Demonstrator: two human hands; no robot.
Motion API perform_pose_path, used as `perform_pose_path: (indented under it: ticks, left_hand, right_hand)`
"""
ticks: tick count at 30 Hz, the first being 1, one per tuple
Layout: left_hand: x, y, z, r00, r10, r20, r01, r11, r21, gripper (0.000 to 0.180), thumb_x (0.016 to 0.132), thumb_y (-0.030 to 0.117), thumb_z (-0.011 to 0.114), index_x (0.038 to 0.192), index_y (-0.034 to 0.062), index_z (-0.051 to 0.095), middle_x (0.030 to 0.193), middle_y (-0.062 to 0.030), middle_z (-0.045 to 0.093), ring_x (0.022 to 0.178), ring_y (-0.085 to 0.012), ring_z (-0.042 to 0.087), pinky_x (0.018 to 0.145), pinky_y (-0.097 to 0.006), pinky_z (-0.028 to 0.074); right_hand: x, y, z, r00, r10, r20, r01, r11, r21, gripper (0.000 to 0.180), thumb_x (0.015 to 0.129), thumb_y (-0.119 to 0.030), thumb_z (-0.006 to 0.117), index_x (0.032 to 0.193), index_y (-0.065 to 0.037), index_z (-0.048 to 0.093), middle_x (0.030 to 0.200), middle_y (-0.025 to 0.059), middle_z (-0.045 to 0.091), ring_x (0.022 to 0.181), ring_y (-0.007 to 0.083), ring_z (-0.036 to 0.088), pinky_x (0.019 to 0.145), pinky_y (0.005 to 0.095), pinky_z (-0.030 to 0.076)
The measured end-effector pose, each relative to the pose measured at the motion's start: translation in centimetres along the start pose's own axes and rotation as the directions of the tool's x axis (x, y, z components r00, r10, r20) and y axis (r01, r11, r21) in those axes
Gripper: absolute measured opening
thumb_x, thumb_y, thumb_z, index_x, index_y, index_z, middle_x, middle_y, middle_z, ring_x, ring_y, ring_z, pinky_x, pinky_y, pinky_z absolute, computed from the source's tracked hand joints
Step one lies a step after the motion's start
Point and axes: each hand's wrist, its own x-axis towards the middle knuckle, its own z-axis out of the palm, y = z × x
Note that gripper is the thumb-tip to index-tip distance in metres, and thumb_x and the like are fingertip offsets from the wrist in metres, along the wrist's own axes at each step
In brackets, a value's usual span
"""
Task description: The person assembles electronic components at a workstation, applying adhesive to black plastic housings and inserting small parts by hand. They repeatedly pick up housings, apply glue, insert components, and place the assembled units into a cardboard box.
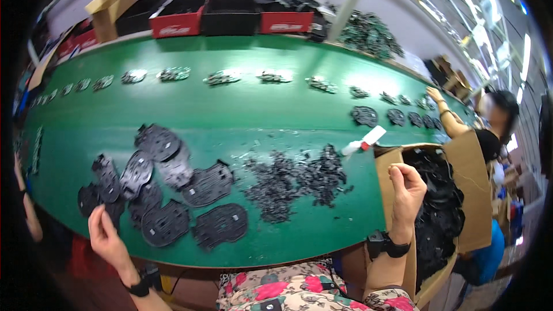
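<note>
My left hand (103,233) hangs loosely curled and empty near flat black plastic plates (167,187), long axes mixed; right hand (406,187) pinches something unclear above the cardboard box (469,178) beside the green table (230,109).

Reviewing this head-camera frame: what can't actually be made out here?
- Right hand: fingers pinched, but any piece between them is too small to tell.
- Left hand: curled at the green table's edge; whether it holds anything cannot be told.
- Small black parts pile: pieces blur together.
- Cardboard box: its black contents are a dark mass, the lower part hidden by the right forearm.
- Far-row clusters: too small.
</note>
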Motion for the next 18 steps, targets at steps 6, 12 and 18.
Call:
perform_pose_path:
  ticks: [6, 12, 18]
  left_hand:
    - [-4.0, 2.9, 1.4, 0.994, 0.028, 0.110, -0.029, 1.000, 0.007, 0.012, 0.091, 0.000, 0.056, 0.102, -0.0026, 0.062, 0.106, -0.0099, 0.061, 0.098, -0.0206, 0.057, 0.088, -0.031, 0.045]
    - [-5.5, 3.5, 2.9, 0.997, 0.025, -0.079, -0.031, 0.997, -0.073, 0.008, 0.088, -0.003, 0.057, 0.093, -0.0009, 0.063, 0.102, -0.0101, 0.060, 0.095, -0.0208, 0.057, 0.085, -0.031, 0.046]
    - [-4.4, 3.4, 2.8, 0.989, -0.070, -0.132, 0.047, 0.984, -0.171, 0.005, 0.090, 0.000, 0.058, 0.090, -0.0018, 0.063, 0.096, -0.0093, 0.062, 0.087, -0.0178, 0.059, 0.077, -0.028, 0.048]
  right_hand:
    - [1.5, 4.7, -0.2, 0.996, 0.084, 0.034, -0.082, 0.995, -0.062, 0.028, 0.082, -0.005, 0.073, 0.106, 0.003, 0.062, 0.094, 0.0041, 0.062, 0.077, 0.0070, 0.056, 0.069, 0.0205, 0.047]
    - [4.4, 8.7, 5.0, 0.972, 0.065, 0.226, 0.003, 0.958, -0.287, 0.045, 0.075, -0.011, 0.078, 0.115, 0.001, 0.061, 0.091, 0.0022, 0.061, 0.074, 0.0091, 0.052, 0.068, 0.0242, 0.046]
    - [5.6, 10.2, 4.5, 0.968, 0.043, 0.249, 0.017, 0.972, -0.235, 0.021, 0.083, -0.004, 0.069, 0.103, -0.001, 0.063, 0.085, -0.0010, 0.058, 0.074, 0.0069, 0.052, 0.068, 0.0213, 0.043]
